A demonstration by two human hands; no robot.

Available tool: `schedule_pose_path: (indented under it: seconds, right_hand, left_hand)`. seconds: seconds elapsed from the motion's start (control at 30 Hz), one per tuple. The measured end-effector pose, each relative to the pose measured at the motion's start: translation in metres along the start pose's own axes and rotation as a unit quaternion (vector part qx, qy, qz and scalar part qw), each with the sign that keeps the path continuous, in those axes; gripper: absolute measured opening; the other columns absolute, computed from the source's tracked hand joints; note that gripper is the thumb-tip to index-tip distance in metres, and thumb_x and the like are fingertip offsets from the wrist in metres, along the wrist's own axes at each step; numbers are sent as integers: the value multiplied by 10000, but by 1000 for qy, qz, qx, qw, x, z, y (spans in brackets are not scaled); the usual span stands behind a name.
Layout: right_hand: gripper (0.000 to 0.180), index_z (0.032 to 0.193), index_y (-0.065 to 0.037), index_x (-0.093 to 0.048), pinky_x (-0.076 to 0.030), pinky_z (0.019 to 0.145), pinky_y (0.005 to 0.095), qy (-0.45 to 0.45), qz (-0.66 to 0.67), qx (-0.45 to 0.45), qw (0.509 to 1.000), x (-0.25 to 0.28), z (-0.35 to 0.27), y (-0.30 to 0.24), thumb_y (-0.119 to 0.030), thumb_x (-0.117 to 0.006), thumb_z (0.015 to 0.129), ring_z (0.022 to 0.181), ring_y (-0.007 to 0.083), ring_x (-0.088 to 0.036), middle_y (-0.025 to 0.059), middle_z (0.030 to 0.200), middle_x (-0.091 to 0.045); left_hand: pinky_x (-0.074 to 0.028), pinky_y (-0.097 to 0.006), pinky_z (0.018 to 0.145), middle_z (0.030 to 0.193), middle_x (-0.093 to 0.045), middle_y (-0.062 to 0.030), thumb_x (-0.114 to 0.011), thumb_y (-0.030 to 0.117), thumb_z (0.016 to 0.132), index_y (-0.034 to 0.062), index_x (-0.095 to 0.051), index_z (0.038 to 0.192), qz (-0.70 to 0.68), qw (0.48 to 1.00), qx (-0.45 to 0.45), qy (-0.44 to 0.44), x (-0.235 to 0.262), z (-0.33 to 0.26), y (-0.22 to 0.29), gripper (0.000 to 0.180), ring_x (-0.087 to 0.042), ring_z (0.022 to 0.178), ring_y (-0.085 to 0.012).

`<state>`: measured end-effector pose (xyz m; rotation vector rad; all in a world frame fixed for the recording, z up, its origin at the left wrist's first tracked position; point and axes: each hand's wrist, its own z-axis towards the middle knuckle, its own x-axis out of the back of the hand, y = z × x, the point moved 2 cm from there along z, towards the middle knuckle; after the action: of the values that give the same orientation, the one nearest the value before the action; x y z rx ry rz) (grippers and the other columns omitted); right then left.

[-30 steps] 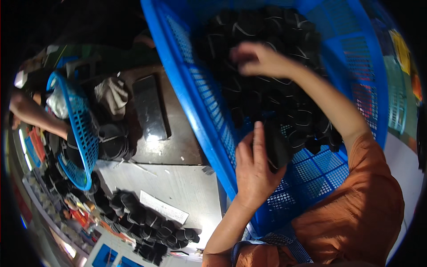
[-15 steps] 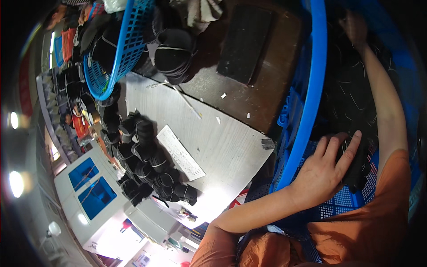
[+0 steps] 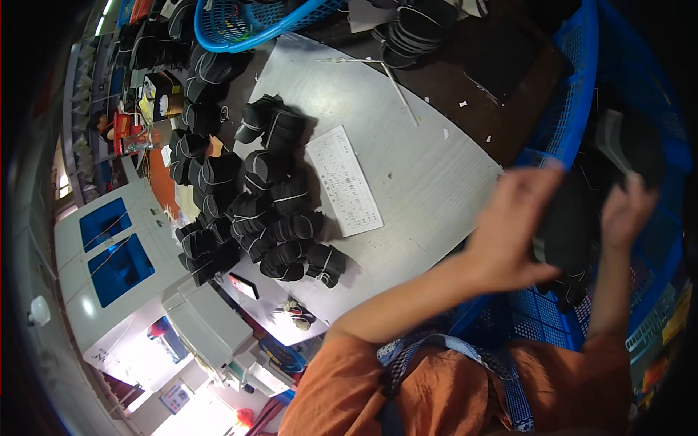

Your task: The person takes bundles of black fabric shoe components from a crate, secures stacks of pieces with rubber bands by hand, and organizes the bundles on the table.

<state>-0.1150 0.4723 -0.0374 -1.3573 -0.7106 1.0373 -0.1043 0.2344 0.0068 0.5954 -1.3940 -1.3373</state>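
Observation:
My left hand (image 3: 512, 229) and my right hand (image 3: 625, 211) both grip a stack of flat black pieces (image 3: 571, 232) held over the big blue mesh crate (image 3: 574, 94) at the right. The hands are blurred by motion. More black pieces (image 3: 629, 145) lie inside the crate behind them. On the grey table (image 3: 422, 160) to the left lie several tied bundles of black pieces (image 3: 269, 211), with a white printed sheet (image 3: 343, 180) beside them.
A smaller blue basket (image 3: 247, 33) sits at the top left, next to a stack of black rings (image 3: 414, 33). Shelving with dark parts runs along the left. A white machine with blue panels (image 3: 120, 254) stands below the table.
The view has swung left and down. Both hands have come together on a stack of black pieces at the crate's near side; earlier the right hand reached deep into the crate.

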Motion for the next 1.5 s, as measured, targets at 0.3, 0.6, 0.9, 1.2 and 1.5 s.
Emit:
schedule_pose_path:
  seconds: [0.3,0.6,0.9,1.2,1.5]
  right_hand:
    - [459,1067,28,-534,-514,708,411,-253,-272,-91,924,-306,-11,62,-255,-701,747,854,308,-650,206,941,-636]
    - [634,1271,103,-403,-498,841,422,-255,-216,32,942,-321,-51,50,-224,-626,775,1013,381,-576,268,1114,-569]
    - [231,1009,-79,-622,-514,662,314,61,-295,-60,952,48,-111,24,-12,-603,789,757,203,-655,85,842,-637]
    - [252,1034,-103,-597,-492,802,422,-10,-610,-172,773,289,-46,148,-137,-613,785,971,326,-594,141,1031,-603]
    - [353,1167,-72,-565,-383,1018,437,-50,-783,-120,608,375,65,187,-190,-524,837,1191,274,-484,106,1211,-545]
  left_hand:
    - [-399,-455,971,1230,-476,-197,-815,181,599,78,-385,1368,507,848,104,111,242,14,-91,887,-454,1145,-384]
    - [-354,-469,1022,1357,-441,-165,-685,225,742,176,-364,1420,682,731,26,29,301,30,-137,751,-434,1221,-364]
    - [-408,-422,996,1252,-530,-166,-599,-42,781,-21,-500,1259,249,961,-104,-54,29,10,-10,489,-481,1195,-342]
    - [-507,-330,832,1140,-586,-117,-661,-42,753,63,-621,1146,130,957,-124,-226,-197,27,8,409,-591,1022,-277]
    - [-564,-333,735,1089,-609,-122,-650,-40,769,49,-611,1108,174,951,-19,-254,-213,24,-27,353,-653,893,-268]
